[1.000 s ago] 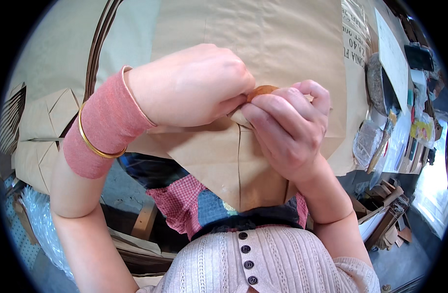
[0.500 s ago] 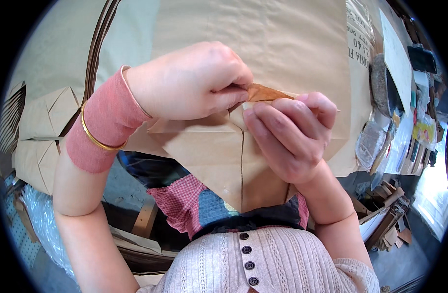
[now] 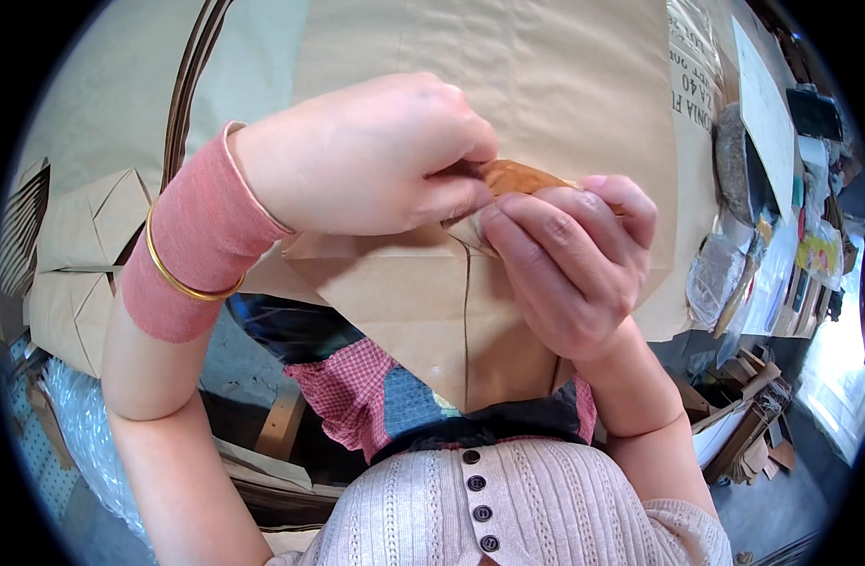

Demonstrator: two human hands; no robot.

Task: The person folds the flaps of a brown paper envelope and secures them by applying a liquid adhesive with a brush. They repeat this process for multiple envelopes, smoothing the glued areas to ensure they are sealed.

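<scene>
The left hand [image 3: 385, 160] and right hand [image 3: 574, 259], fingers curled, pinch between them a small orange-brown piece [image 3: 525, 176], apparently paper though partly hidden, just above folded brown paper [image 3: 394, 297] in the head view.

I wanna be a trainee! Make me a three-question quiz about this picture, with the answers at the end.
1. True or false: the left hand and the right hand both touch the orange-brown piece.

2. Where is the gold bangle?
A) Around the right wrist
B) Around the pink cuff on the left forearm
C) Lying on the floor

3. Count: how many dark buttons show on the pale knitted top?

Key: 1. True. 2. B. 3. Four.
</scene>
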